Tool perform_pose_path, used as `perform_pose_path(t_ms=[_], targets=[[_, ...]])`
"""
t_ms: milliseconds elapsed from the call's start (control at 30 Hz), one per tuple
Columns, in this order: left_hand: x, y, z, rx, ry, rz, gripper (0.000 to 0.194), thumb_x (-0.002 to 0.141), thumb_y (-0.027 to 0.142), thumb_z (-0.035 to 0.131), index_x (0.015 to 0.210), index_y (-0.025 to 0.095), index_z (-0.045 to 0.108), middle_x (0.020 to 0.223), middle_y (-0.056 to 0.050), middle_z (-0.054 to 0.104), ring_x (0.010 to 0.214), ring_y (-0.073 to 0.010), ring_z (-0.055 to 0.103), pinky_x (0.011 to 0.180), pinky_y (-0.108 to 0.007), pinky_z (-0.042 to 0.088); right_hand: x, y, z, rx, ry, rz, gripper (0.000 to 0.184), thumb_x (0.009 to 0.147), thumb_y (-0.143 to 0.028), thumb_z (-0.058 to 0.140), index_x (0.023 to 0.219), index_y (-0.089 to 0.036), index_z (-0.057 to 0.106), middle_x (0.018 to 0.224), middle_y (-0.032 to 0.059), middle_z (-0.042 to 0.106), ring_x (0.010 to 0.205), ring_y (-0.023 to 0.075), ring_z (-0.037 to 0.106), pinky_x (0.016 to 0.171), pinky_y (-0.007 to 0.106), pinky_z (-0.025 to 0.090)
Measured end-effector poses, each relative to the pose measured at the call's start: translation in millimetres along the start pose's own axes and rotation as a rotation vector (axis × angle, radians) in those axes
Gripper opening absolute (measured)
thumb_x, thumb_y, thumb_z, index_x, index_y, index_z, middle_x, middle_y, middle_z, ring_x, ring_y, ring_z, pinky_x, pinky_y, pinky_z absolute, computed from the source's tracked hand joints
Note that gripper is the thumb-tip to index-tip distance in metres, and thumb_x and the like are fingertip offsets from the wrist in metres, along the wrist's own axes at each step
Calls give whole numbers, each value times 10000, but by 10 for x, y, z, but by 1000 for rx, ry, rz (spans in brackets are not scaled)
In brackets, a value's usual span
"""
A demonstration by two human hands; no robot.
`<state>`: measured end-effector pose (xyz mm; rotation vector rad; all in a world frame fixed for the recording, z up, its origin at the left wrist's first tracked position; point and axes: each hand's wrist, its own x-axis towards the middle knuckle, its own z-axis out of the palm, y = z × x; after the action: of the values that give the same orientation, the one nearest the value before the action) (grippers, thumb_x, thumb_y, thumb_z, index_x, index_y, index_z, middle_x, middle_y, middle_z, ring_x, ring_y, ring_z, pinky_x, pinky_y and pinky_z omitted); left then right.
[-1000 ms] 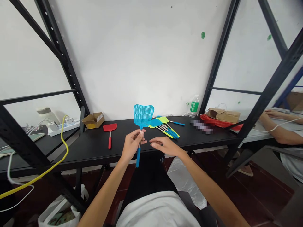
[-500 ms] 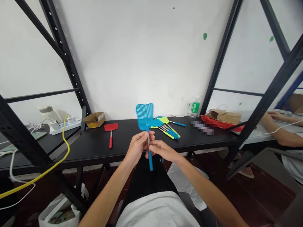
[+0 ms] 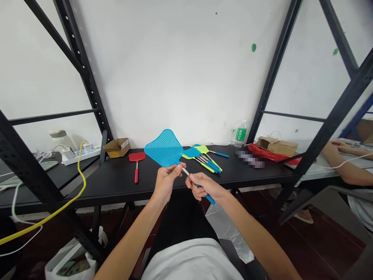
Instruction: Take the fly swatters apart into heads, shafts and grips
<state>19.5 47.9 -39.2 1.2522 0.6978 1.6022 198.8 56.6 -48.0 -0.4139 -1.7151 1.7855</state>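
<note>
Blue flyswatter (image 3: 163, 147) swung sideways, left hand (image 3: 166, 182), right hand (image 3: 202, 186) gripping above table edge (image 3: 116, 197).

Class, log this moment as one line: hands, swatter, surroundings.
left hand: pinches blue plastic fly swatter at neck | right hand: grips its handle | bench: red swatter, swatter pile

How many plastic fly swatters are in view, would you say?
At least 4: a blue one in both hands, a red one on the black table, another blue one and a lime-green one piled rightward, maybe hiding more.
</note>
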Motion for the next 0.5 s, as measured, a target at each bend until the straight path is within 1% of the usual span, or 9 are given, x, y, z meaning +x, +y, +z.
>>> perform_pose_path(t_ms=[100, 200, 300, 400, 500], targets=[[4, 12, 7, 34, 34, 10, 267, 721, 416, 849, 750, 156, 797, 891, -78, 754, 658, -115, 544, 638, -268, 473, -18, -48, 7, -175, 69, -36, 472, 968, -612, 541, 835, -165, 617, 474, -110, 343, 380, 61, 270, 448, 223, 399], [10, 41, 3, 19, 75, 34, 263, 706, 408, 853, 754, 159, 786, 865, -68, 748, 647, -113, 529, 631, -268, 464, -57, -105, 34, -386, 145, -78, 475, 978, -611, 510, 859, -169, 635, 511, -90, 349, 443, 79, 307, 478, 221, 381], [19, 69, -16, 25, 119, 89, 250, 693, 386, 860, 783, 170, 771, 829, -53, 743, 658, -124, 544, 633, -271, 462, -97, -155, 70, -600, 251, -120, 459, 981, -589, 514, 851, -170, 649, 568, -64, 360, 519, 95, 330, 501, 225, 305], [27, 78, -37, 63, 128, 127, 249, 705, 385, 849, 805, 174, 763, 827, -51, 743, 665, -134, 561, 637, -279, 466, -114, -189, 105, -766, 328, -163, 465, 990, -577, 495, 814, -174, 648, 601, -43, 386, 568, 111, 342, 527, 250, 243], [38, 65, -46, 57, 141, 156, 243, 712, 381, 844, 809, 179, 751, 838, -49, 748, 677, -142, 577, 633, -279, 467, -111, -207, 135, -925, 390, -213, 479, 1005, -547, 476, 718, -183, 595, 622, -31, 397, 597, 121, 325, 555, 269, 219]])
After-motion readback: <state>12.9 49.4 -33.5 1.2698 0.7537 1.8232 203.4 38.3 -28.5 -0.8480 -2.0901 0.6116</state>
